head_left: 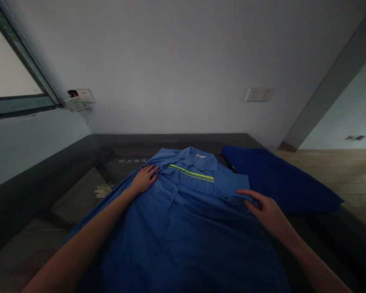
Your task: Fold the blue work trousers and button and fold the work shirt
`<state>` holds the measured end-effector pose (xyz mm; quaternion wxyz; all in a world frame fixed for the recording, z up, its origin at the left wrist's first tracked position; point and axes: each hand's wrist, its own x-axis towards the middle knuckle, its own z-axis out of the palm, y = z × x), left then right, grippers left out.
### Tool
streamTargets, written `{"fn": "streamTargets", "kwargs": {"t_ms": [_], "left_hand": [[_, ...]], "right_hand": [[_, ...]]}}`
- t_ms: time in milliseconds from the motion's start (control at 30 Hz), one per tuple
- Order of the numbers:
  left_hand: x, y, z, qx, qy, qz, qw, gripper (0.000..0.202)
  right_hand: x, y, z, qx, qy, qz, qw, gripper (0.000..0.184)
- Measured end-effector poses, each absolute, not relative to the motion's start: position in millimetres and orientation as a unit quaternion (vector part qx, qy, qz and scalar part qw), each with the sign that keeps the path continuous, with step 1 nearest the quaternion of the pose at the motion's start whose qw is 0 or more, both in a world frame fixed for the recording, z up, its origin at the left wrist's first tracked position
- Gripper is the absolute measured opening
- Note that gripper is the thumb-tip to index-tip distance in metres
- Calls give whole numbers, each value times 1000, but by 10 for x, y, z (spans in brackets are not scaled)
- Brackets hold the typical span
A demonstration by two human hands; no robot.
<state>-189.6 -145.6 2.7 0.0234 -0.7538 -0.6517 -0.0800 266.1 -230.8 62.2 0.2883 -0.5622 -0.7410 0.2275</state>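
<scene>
A blue work shirt (171, 215) lies spread over a dark surface, its collar at the far end and a yellow-green stripe crossing the chest. My left hand (145, 179) rests flat on the shirt's upper left part with its fingers stretched out. On the other side, my right hand (259, 203) pinches the shirt's edge near the short right sleeve between thumb and fingers. The cloth beneath the stripe is creased, and the shirt's lower part runs toward me in shadow.
A folded darker blue cloth (271, 179) lies right of the shirt. The dark table (171, 138) has a raised rim against the wall. Wall sockets (260, 94) sit above it, with more sockets (84, 95) at the left corner beside a window (15, 61).
</scene>
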Motion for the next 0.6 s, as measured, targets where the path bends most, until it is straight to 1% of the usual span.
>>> {"fn": "streamTargets", "kwargs": {"t_ms": [67,200,267,333,467,533,600], "left_hand": [[-1867,-1457,49,-755,-649,-90,31,51],[-1766,-1650,153,-759,-634,-122,90,48],[-1739,-1847,251,-763,-626,-126,100,46],[-1767,-2096,377,-768,-626,-111,77,44],[-2010,-2689,629,-755,-654,-37,25,43],[-2177,-3008,708,-709,-704,32,30,44],[-2320,-3325,743,-654,-748,103,43,45]], "right_hand": [[2630,-2403,539,-546,-758,237,267,38],[2664,-2470,462,-525,-792,261,170,40],[2720,-2420,536,-525,-804,238,142,41],[2779,-2286,650,-532,-814,187,143,42],[2805,-1766,750,-511,-842,88,149,40],[2748,-1461,681,-526,-843,47,108,42],[2666,-1200,571,-573,-819,24,37,47]]}}
